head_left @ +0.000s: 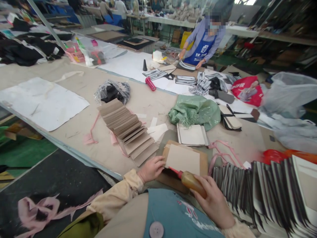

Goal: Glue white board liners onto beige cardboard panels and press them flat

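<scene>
My right hand (pixel 215 198) is closed around an amber squeeze glue bottle (pixel 194 183) with a red nozzle. Its tip points left, at the near edge of a beige rectangular board (pixel 183 159). That board lies on a larger tan cardboard sheet (pixel 203 162). At the board's near left corner, my left hand (pixel 151 169) grips the edge between thumb and fingers. Just beyond that hand, a long leaning stack of grey-brown boards (pixel 126 127) fans away across the table. Beyond the board sits a small pile of pale panels (pixel 192 135).
At the right stands a dense row of dark-edged panels (pixel 272 191). A green plastic bag (pixel 195 110) and a clear bag with black material (pixel 112 92) lie farther back. Pink strips (pixel 225 150) curl nearby. Across the table, a person in a blue apron (pixel 204 49) handles striped pieces.
</scene>
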The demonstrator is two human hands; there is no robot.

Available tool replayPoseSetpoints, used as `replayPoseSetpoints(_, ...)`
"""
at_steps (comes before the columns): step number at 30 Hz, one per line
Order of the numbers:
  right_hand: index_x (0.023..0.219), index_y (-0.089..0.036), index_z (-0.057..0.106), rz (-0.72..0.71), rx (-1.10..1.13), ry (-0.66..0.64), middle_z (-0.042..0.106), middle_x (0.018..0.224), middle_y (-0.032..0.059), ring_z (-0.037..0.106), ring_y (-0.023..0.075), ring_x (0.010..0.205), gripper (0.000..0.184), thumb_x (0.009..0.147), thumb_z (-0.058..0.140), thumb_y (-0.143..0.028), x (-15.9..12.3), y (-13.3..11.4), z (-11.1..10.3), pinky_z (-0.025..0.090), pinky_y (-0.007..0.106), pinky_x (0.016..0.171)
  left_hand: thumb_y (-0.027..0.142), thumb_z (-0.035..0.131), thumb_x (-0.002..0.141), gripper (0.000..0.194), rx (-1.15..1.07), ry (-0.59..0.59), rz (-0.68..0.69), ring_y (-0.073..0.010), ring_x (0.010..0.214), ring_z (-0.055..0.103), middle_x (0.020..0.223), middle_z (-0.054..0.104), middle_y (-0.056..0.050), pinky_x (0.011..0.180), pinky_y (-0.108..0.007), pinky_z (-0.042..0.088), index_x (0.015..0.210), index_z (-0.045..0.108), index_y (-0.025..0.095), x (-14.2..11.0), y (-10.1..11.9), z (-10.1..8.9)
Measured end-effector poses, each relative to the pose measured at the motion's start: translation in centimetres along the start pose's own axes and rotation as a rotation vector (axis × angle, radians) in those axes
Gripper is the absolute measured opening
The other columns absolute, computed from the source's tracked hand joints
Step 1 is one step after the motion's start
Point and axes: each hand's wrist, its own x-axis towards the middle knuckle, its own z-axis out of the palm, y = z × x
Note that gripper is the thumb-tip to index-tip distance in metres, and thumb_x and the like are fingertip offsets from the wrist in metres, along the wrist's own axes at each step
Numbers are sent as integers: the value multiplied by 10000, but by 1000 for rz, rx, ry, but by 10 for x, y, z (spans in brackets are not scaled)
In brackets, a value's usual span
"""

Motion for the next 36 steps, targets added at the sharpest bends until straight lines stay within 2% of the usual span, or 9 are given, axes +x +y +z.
replayPoseSetpoints(14,1263,-209,433,-71,14,-53,440,1018,91,505,220,944,455,824,555,-199,8,6,6,489,367,800,133,491,829,238,-10,-15,-26,-206,1141,513,1220,538,-115,966,-381,462,1048,568,185,2,2,0)
replayPoseSetpoints(22,1242,-202,447,-59,20,14,437,1003,85,497,215,925,434,824,565,-193,21,10,9,478,367,796,92,492,801,249,-19,-33,-42,-207,1123,509,1219,534,-110,956,-378,460,1023,558,181,2,3,-1)
replayPoseSetpoints(29,1220,-216,465,-20,-24,130,447,980,74,505,219,902,424,811,573,-205,45,18,13,491,376,779,82,493,800,241,1,-16,-19,-198,1084,513,1197,539,-101,938,-363,462,1004,570,184,0,2,-1)
replayPoseSetpoints(36,1213,-205,479,10,-52,176,446,959,69,505,214,880,432,798,598,-203,65,25,16,494,371,778,75,483,804,253,10,-33,-27,-206,1063,521,1188,538,-106,921,-374,472,1012,572,189,3,2,-2)
